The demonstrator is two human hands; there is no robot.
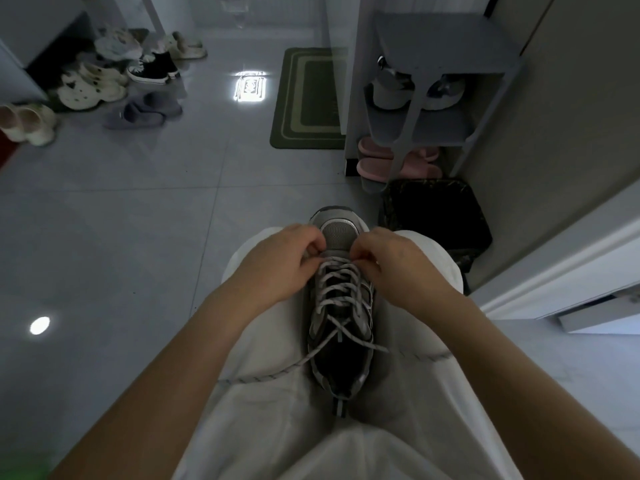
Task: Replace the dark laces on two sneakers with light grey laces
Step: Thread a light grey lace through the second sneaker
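Sneaker [341, 308]: rested on the lap, toe pointed away.
Lace [337, 271]: light grey, threaded through; ends draped over the trousers [270, 344].
Left hand [277, 263]: lace is pinched, toe-end row.
Right hand [393, 263]: lace is pinched opposite.

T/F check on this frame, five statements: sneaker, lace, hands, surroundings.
1. The sneaker lies on the person's lap, toe pointing away. True.
2. The lace threaded in it is black. False: it is light grey with dark flecks.
3. The left hand and the right hand both pinch the lace at the toe end of the lacing. True.
4. The lace ends are tied in a bow. False: they trail loose to both sides.
5. The pink slippers sit on top of the grey rack. False: they are on the floor beneath it.
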